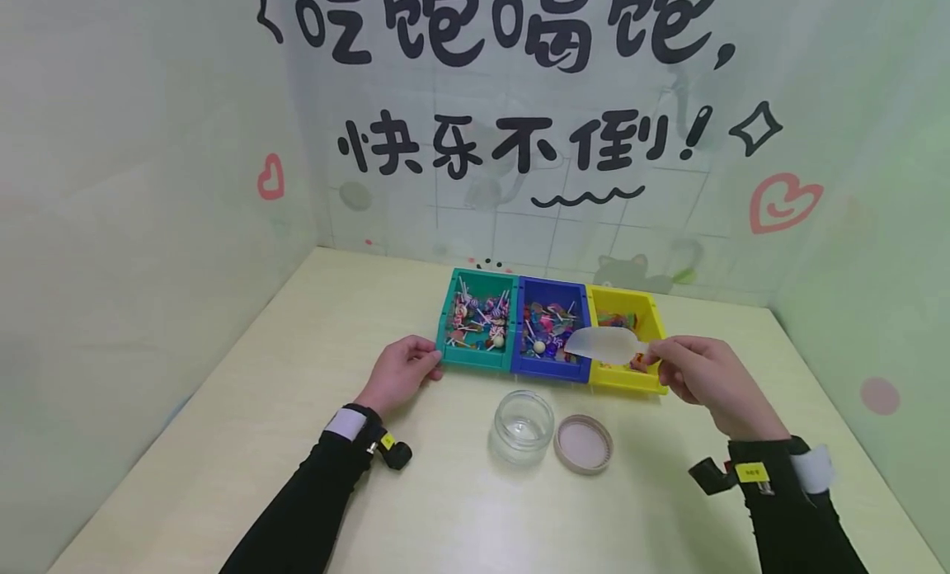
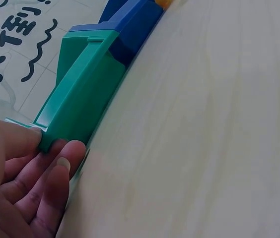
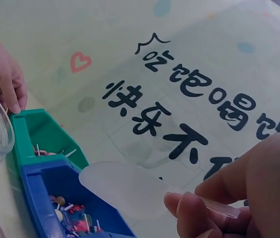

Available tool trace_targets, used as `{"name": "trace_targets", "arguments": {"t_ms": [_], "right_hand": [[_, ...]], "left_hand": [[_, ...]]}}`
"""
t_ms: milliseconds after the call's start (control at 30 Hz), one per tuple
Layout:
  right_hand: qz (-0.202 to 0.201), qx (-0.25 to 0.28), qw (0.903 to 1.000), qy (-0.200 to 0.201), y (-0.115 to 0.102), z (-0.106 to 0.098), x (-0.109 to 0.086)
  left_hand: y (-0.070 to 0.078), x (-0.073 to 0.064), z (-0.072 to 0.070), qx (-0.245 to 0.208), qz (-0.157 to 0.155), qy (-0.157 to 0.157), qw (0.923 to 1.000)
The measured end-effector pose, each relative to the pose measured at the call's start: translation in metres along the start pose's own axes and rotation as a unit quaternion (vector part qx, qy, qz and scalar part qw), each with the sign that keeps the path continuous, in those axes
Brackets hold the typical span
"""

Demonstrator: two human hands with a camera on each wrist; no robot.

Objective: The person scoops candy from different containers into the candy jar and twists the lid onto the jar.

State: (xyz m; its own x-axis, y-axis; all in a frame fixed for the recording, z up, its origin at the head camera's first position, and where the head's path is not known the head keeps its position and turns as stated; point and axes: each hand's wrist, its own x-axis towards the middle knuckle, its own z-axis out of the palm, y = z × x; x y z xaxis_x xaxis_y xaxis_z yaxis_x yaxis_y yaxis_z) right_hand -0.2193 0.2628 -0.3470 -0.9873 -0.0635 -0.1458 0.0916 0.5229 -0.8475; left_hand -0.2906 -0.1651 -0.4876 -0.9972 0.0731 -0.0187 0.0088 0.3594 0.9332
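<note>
Your right hand (image 1: 701, 376) pinches a scoop (image 1: 603, 345) (whitish, translucent) right of frame centre; left hand (image 1: 401, 372) pinches green bin (image 1: 475, 359).

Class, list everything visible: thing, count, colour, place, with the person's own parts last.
Bins: three, green, blue and yellow, left to right
Sweets: many, multicoloured, inside the bins
Scoop: one, whitish, above the bins
Jar: one, clear, in front of the bins
Lid: one, pale, right of the jar
Table: one, light wood, beneath the bins
Backdrop: one, pale, black-lettered, behind the table
Hearts: two, red, on the backdrop
Wrist devices: two, black, on the wrists
Sleeves: two, black, on the arms
Left hand: one, bare, fingers gripping the green bin
Right hand: one, bare, fingers pinching the scoop
</note>
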Motion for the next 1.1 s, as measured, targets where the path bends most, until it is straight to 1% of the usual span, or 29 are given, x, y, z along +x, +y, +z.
{"name": "trace_targets", "arguments": {"t_ms": [200,333,567,700,900,1000,1100], "right_hand": [[0.008,0.010,0.9999,-0.007,-0.021,0.017,0.017],[-0.004,0.003,0.9999,-0.009,-0.031,0.034,0.027],[-0.010,-0.032,0.9994,-0.006,-0.047,0.066,0.044],[-0.014,-0.048,0.9987,-0.008,-0.056,0.085,0.053],[-0.037,-0.071,0.9968,-0.007,-0.068,0.110,0.065],[-0.034,-0.090,0.9953,-0.011,-0.072,0.116,0.068],[-0.022,-0.111,0.9934,-0.021,-0.078,0.116,0.069]], "left_hand": [[0.005,0.001,0.009,0.007,0.002,-0.004,1.0000],[0.004,-0.002,0.015,0.006,-0.004,-0.009,0.9999],[0.002,-0.003,0.025,0.002,-0.005,-0.014,0.9999],[0.002,-0.005,0.022,-0.001,-0.007,-0.013,0.9999],[0.002,-0.008,0.010,0.011,-0.015,-0.002,0.9998],[0.005,-0.007,0.006,0.016,-0.020,-0.001,0.9997],[0.009,-0.006,0.007,0.014,-0.018,-0.009,0.9997]]}}
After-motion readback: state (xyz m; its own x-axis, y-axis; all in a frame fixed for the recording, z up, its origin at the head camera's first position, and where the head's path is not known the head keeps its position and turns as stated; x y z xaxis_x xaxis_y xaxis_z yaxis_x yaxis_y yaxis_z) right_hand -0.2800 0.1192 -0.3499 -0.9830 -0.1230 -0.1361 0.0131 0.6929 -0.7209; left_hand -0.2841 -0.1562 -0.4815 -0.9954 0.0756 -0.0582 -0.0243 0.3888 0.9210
